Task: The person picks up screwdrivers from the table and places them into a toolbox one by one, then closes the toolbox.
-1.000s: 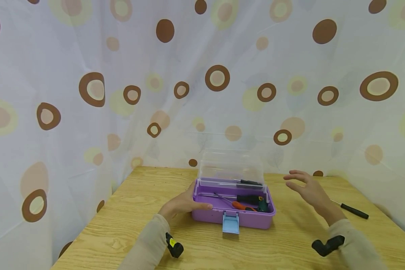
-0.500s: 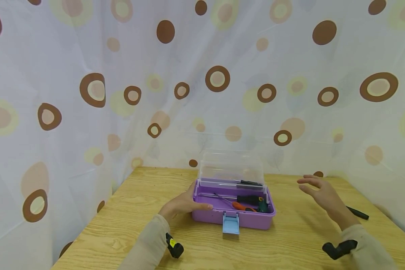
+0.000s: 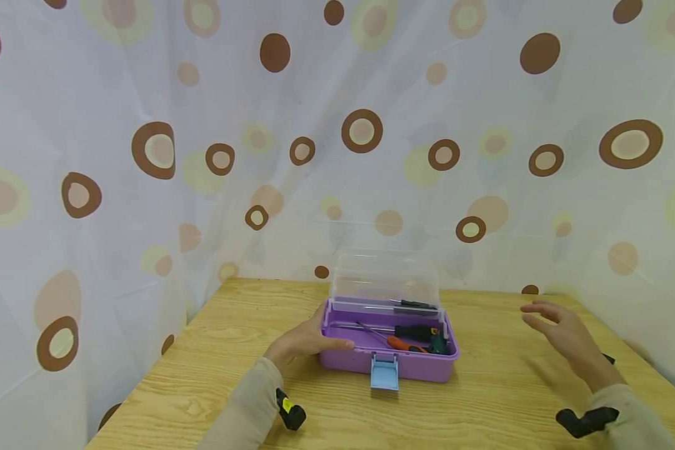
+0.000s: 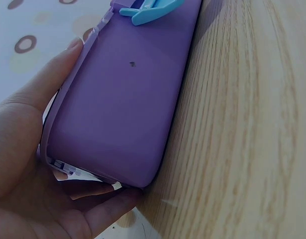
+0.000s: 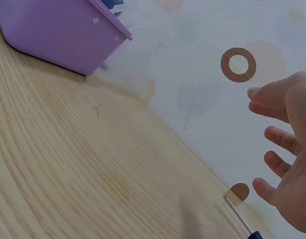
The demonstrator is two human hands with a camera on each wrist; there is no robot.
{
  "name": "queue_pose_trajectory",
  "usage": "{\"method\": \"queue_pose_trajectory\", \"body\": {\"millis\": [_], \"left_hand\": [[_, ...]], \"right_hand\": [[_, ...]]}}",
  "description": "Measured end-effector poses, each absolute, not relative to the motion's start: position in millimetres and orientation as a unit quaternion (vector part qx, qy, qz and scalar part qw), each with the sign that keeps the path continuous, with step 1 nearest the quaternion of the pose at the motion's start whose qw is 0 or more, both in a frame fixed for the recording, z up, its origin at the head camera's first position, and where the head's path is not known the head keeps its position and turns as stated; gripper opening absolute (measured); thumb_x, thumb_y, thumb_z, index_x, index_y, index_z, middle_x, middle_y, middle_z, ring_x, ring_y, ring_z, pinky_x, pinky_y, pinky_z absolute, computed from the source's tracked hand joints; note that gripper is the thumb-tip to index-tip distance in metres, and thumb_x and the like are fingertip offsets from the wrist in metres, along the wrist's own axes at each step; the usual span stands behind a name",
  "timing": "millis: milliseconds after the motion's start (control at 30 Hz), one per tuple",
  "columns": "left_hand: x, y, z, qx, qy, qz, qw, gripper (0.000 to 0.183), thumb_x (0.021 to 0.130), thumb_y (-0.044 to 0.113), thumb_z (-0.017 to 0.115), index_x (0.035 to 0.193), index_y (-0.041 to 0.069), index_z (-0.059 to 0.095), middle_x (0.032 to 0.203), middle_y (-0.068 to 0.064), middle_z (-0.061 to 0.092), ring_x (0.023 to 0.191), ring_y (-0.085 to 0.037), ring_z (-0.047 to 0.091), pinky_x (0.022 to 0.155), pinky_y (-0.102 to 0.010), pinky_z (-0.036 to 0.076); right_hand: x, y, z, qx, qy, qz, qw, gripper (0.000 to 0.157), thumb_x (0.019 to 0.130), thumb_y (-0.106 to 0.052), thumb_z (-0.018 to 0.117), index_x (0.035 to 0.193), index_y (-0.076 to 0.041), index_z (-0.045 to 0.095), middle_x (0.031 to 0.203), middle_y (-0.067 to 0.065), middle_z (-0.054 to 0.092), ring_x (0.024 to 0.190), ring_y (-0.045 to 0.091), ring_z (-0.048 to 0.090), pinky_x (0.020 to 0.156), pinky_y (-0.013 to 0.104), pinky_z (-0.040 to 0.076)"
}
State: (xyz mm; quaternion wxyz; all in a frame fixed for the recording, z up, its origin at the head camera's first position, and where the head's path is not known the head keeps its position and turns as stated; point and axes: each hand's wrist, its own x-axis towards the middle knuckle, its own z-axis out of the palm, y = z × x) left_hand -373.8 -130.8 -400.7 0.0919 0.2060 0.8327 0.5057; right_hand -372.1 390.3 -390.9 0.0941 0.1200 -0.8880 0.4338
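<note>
My left hand (image 3: pixel 299 340) grips the left end of a purple toolbox (image 3: pixel 349 361), thumb over the rim and fingers around the end wall, as the left wrist view shows. The clear lid (image 3: pixel 385 275) stands raised. Inside lie a black-handled screwdriver (image 3: pixel 413 332), an orange-handled tool (image 3: pixel 403 344) and a dark green item (image 3: pixel 438 344). My right hand (image 3: pixel 570 340) hovers over the table to the right of the box, fingers loosely bent and holding nothing. A screwdriver (image 5: pixel 237 213) lies below it; in the head view the hand covers all but its handle end.
The wooden table (image 3: pixel 247 306) runs back to a patterned curtain (image 3: pixel 292 106), which also hangs along both sides. A light blue latch (image 3: pixel 384 373) hangs down at the box's front. Another black-handled tool (image 3: pixel 416 304) shows at the back of the box.
My right hand has moved to the right, away from the toolbox, and now covers most of the screwdriver on the table. The left hand and the box have stayed put.
</note>
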Motion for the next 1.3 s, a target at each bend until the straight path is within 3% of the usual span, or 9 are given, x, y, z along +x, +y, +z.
{"method": "queue_pose_trajectory", "body": {"millis": [167,467,767,1000,1300], "left_hand": [[-373,-131,-402,0.211,0.832,0.504,0.092,0.13,0.078,0.051,0.088,0.167,0.018,-0.001,0.167,-0.016,0.022,0.151,-0.039,0.022,0.12,-0.063,0.015],[-374,-131,-403,0.214,0.827,0.512,0.091,0.124,0.081,0.043,0.087,0.166,0.015,0.001,0.165,-0.018,0.024,0.15,-0.04,0.024,0.119,-0.064,0.017],[-374,-132,-403,0.204,0.826,0.517,0.091,0.121,0.083,0.039,0.087,0.167,0.017,0.002,0.165,-0.016,0.026,0.15,-0.039,0.025,0.119,-0.063,0.017],[-374,-134,-404,0.213,0.817,0.527,0.091,0.122,0.084,0.037,0.087,0.166,0.016,0.0,0.165,-0.016,0.026,0.149,-0.038,0.026,0.119,-0.062,0.018],[-375,-132,-403,0.211,0.818,0.528,0.092,0.121,0.084,0.037,0.087,0.166,0.017,0.0,0.166,-0.016,0.024,0.151,-0.038,0.023,0.12,-0.062,0.016]], "right_hand": [[-371,404,-396,0.103,-0.894,0.426,0.098,0.066,0.109,-0.04,0.052,0.146,0.015,0.044,0.159,0.039,0.02,0.138,0.065,0.021,0.098,0.079,0.031],[-366,429,-404,0.075,-0.9,0.415,0.114,0.065,0.109,-0.039,0.053,0.143,0.016,0.044,0.154,0.044,0.022,0.134,0.067,0.023,0.095,0.079,0.033],[-366,452,-409,0.036,-0.895,0.429,0.121,0.065,0.108,-0.042,0.055,0.147,0.008,0.046,0.156,0.046,0.013,0.135,0.068,0.019,0.097,0.078,0.029],[-367,464,-410,0.017,-0.905,0.409,0.113,0.074,0.109,-0.046,0.05,0.15,0.014,0.035,0.156,0.047,0.006,0.135,0.071,0.012,0.098,0.083,0.024],[-365,486,-419,-0.02,-0.931,0.336,0.141,0.066,0.11,-0.039,0.048,0.144,0.017,0.04,0.149,0.051,0.016,0.13,0.073,0.018,0.095,0.082,0.028]]}}
